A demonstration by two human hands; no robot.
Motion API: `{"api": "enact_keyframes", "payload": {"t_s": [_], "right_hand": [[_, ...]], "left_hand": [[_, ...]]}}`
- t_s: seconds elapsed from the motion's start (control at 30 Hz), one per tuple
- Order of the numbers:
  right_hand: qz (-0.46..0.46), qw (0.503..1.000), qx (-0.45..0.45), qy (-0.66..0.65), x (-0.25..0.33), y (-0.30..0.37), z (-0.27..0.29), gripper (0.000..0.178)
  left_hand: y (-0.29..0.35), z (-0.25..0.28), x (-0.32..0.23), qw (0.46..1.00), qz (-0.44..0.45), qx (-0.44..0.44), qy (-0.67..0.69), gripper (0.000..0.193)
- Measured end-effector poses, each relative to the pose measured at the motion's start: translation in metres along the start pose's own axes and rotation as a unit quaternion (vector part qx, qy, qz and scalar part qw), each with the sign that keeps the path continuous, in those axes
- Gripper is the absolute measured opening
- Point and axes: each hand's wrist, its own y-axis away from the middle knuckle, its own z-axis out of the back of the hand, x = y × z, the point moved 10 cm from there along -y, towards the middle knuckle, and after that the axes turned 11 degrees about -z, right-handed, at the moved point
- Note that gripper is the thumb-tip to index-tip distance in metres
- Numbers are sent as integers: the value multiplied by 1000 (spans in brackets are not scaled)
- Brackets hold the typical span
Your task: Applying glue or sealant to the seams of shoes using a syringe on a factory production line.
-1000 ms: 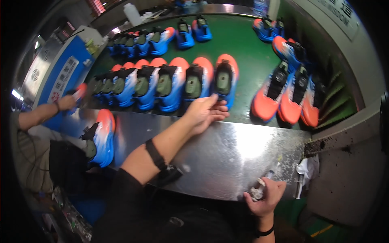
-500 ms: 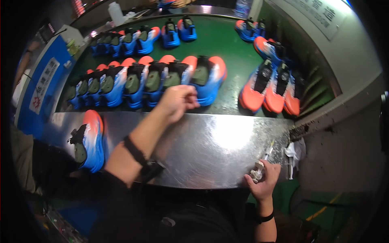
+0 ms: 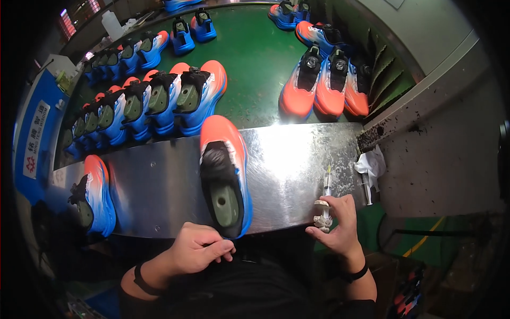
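An orange, white and blue sports shoe (image 3: pixel 226 133) lies toe-away on the steel ledge, an olive-green piece with a hole showing inside its dark opening. At its heel, which reaches the ledge's near edge, my left hand (image 3: pixel 199 249) is closed with the fingers curled under. My right hand (image 3: pixel 344 228), near the ledge's right end, grips a syringe (image 3: pixel 327 185) between thumb and fingers. Whitish wrapping is bunched around the syringe's lower part, and its yellowish tip points away from me. Another such shoe (image 3: pixel 98 196) stands on the left of the ledge.
Beyond the steel ledge (image 3: pixel 143 186), rows of matching shoes (image 3: pixel 156 101) stand on the green surface (image 3: pixel 241 64) at the left. More shoes (image 3: pixel 297 95) are grouped at the right. A second syringe (image 3: pixel 366 190) hangs beside white crumpled material (image 3: pixel 372 162) at the ledge's right end.
My left hand has brought a shoe from the near row back onto the ledge, close to me. The right hand still holds the syringe. The whole view has shifted.
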Motion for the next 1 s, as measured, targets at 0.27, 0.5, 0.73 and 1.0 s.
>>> {"api": "enact_keyframes", "payload": {"t_s": [0.27,0.5,0.73,1.0], "right_hand": [[-35,998,-9,-47,-9,10,3,63],[18,995,88,41,34,14,-7,60],[19,966,153,-210,50,-2,-17,70],[100,781,260,-558,160,-55,-49,60]], "left_hand": [[-61,151,70,966,-29,-254,-48,31],[-113,148,75,956,32,-149,-250,46],[-85,105,-12,933,-135,-162,293,62],[-53,127,4,924,-174,-139,312,70]]}}
